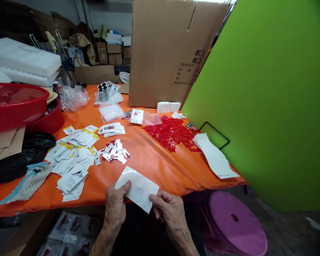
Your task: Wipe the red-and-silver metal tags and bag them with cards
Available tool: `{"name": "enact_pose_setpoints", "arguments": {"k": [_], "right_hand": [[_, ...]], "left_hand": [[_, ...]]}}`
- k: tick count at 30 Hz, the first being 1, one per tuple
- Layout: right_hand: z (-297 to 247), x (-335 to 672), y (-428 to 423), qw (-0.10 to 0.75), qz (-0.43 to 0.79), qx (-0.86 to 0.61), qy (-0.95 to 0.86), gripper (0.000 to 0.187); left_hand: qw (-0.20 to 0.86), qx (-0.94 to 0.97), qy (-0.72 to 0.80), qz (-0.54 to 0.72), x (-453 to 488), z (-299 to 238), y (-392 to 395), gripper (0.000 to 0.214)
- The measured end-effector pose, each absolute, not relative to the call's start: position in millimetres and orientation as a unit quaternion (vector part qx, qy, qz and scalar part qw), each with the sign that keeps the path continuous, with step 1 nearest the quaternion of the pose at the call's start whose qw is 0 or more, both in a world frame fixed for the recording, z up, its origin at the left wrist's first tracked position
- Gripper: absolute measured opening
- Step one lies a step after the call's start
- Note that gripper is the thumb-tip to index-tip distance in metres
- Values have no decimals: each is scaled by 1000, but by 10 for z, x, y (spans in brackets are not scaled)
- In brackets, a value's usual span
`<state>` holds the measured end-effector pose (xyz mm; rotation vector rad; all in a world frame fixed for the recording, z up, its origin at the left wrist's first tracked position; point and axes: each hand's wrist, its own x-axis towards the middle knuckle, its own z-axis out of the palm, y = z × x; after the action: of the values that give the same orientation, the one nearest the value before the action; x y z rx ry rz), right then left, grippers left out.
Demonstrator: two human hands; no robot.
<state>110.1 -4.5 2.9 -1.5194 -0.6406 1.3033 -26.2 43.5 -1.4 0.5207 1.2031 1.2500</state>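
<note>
A flat white packet (137, 188) with a glossy, plastic-like surface is stretched between my two hands at the table's front edge. My left hand (116, 204) grips its left end, thumb on top. The right-hand corner is pinched between the thumb and fingers of my right hand (169, 209). What the packet contains, if anything, I cannot make out. Just beyond it lie small white-and-red cards (116, 152). To their left spreads a heap of white-and-yellow printed cards (72, 151). A pile of small red pieces (172, 133) lies farther back on the right.
An orange cloth (154, 167) covers the table. White sheets (216, 156) lie at its right edge beside a green panel (269, 106). A cardboard box (162, 53) stands behind, red baskets (16, 103) at left. Below are a purple stool (237, 227) and bagged items (69, 227).
</note>
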Motion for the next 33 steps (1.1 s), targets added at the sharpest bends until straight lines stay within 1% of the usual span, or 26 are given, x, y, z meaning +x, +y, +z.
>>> {"name": "enact_pose_setpoints", "arguments": {"k": [1,3,4,5,6,7,8,10,11,13,15,19,22,26,27,28,29,31,33], "right_hand": [[45,1103,-50,498,525,-636,-270,36],[82,1089,-70,494,490,-658,-288,37],[97,1067,-85,488,474,-669,-300,37],[106,1032,-102,482,458,-675,-319,36],[107,987,-122,476,440,-677,-347,35],[97,934,-144,472,417,-674,-387,33],[78,877,-167,471,386,-664,-433,31],[28,776,-213,467,318,-638,-524,28],[6,738,-234,460,293,-628,-556,27],[-7,695,-271,439,287,-628,-575,27],[31,691,-301,406,356,-649,-537,26],[181,753,-334,330,556,-662,-378,18],[253,817,-347,321,608,-645,-333,14],[265,872,-361,321,628,-629,-326,20],[254,879,-360,325,604,-639,-347,22],[237,885,-356,338,554,-655,-387,24],[215,891,-347,359,474,-671,-443,26],[167,907,-315,403,251,-675,-565,28],[137,927,-265,407,53,-646,-644,27]], "left_hand": [[569,254,548,558,-330,-12,410,37],[421,329,602,594,-451,12,333,42],[355,375,614,597,-493,34,287,40],[322,428,612,582,-518,63,241,34],[331,483,598,548,-527,93,200,26],[375,530,574,498,-522,123,166,17],[435,562,548,441,-508,148,142,14],[548,570,511,337,-477,178,125,23],[587,557,504,303,-469,183,128,27],[628,536,499,262,-475,178,145,30],[643,539,493,230,-499,166,159,30],[664,554,477,157,-533,167,165,32],[672,573,454,115,-548,195,172,29],[678,594,415,127,-560,193,193,25],[687,584,411,137,-554,180,196,25],[695,570,412,149,-544,165,196,24],[701,554,418,160,-530,149,194,24],[698,538,439,178,-497,127,180,24],[690,533,452,186,-463,124,162,25]]}}
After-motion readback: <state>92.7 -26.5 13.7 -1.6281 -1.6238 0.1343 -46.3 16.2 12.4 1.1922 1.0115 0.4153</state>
